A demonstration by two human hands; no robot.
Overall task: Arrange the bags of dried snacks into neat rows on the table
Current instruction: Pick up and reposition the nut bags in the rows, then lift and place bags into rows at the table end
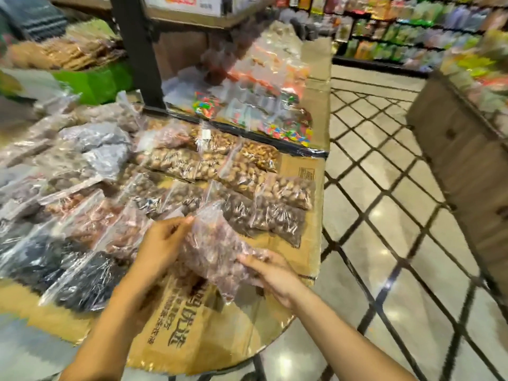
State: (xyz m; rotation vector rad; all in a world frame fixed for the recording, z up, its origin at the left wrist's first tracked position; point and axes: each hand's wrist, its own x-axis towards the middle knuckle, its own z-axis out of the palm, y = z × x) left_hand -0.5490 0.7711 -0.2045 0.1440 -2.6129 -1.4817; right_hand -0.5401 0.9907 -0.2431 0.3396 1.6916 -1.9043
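Partway done: rows of nut bags (236, 174) laid on tabletop (308, 243), left hand (162, 243) and right hand (270, 273) clamped on reddish-snack bag (217, 248), loose pile (68, 160) left.

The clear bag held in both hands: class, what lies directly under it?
Under the held bag, gripped by the left hand and right hand, lies printed brown cardboard covering the table. What is beneath the cardboard is hidden.

Held between left hand (162, 243) and right hand (272, 273) above flattened cardboard (192, 325) covering the table: one snack bag (217, 248). Behind it, rows of nut bags (242, 177); to the left, a pile of bags (68, 160). Farther back, candy bags (264, 116) beside a post (137, 50). Right of the table, tiled floor (384, 188).
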